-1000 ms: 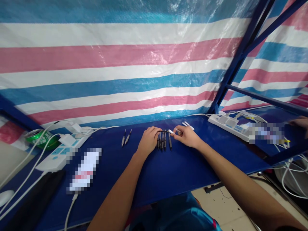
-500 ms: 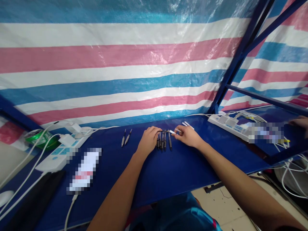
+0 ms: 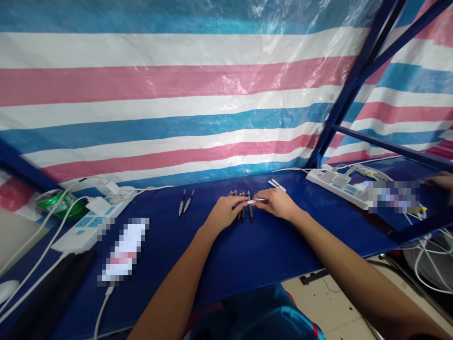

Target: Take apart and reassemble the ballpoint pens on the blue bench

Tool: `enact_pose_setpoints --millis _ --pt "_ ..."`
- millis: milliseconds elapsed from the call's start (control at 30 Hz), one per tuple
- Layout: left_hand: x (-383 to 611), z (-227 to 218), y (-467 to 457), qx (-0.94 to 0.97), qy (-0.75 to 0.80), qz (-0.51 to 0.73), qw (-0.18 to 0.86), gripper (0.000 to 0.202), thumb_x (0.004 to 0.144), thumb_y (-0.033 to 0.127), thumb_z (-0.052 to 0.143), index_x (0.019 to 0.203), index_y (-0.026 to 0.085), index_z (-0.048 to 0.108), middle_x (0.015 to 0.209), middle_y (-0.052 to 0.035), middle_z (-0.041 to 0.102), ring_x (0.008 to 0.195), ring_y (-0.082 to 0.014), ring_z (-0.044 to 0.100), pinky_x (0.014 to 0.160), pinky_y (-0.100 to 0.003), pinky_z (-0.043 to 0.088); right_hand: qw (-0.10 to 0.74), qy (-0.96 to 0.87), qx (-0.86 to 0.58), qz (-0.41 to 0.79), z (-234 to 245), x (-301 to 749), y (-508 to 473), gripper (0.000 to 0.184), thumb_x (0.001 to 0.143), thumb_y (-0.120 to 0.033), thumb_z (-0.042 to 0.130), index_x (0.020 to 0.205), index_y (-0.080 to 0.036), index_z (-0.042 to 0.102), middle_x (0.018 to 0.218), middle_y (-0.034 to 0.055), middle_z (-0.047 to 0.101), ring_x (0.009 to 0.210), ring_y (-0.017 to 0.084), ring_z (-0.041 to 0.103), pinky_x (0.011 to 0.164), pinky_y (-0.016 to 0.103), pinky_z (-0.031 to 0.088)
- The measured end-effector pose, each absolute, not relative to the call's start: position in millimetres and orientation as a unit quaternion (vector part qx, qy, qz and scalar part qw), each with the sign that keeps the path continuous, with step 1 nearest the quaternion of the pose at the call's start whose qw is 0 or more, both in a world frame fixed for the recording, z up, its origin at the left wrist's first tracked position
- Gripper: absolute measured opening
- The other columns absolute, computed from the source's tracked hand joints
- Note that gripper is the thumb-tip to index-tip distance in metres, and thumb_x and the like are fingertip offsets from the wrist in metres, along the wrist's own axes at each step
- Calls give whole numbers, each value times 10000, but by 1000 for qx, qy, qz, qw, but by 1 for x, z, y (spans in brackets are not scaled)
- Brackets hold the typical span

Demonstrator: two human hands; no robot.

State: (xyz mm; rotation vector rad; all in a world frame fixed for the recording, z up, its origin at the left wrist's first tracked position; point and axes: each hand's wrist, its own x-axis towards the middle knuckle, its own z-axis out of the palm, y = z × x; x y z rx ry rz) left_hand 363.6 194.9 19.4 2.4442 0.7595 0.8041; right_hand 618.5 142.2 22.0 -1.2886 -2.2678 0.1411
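Note:
Above a row of dark pens [image 3: 251, 215] on the blue tabletop, my two hands meet with fingertips pinched. My left hand [image 3: 224, 211] is closed on a dark pen, mostly hidden by the fingers. My right hand [image 3: 278, 203] is closed on a slim white stick [image 3: 261, 199], whose end reaches toward the left fingertips. Whether the stick and pen are joined I cannot tell. Two white sticks [image 3: 276, 184] lie just behind my right hand. Further left, two grey pens [image 3: 186, 203] lie side by side.
A phone [image 3: 124, 250] with a cable, a white power strip [image 3: 85, 231] and a green can [image 3: 58, 203] are on the left. Another power strip [image 3: 339, 186] with cables sits right, near a blue metal post [image 3: 325, 127]. Another person's hand [image 3: 442, 182] shows at the right edge.
Both hands have come closer together and slightly nearer to me, bringing the white stick up to the left fingertips. My left hand now covers some of the pens in the row.

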Motion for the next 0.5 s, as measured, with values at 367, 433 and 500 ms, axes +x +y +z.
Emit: enact_pose_setpoints --millis 367,433,500 --pt "359 31 194 837 319 312 318 188 960 352 726 1087 291 849 1082 -7 827 990 -235 787 969 -340 582 305 -832 -458 66 23 612 138 196 1021 -355 650 1068 -215 778 945 74 803 806 221 723 726 303 466" --pt "360 32 194 826 328 330 318 182 950 365 737 1063 280 852 1067 -12 830 984 -234 786 946 -333 587 329 -815 -467 98 25 611 138 189 1010 -368 667 1039 -220 781 914 57 794 771 203 704 693 288 455" --pt "361 32 194 819 332 344 318 186 947 371 739 1055 271 852 1057 -17 831 983 -234 785 929 -329 590 346 -796 -481 120 27 610 139 180 989 -378 692 1020 -227 784 909 45 792 756 192 691 682 283 449"
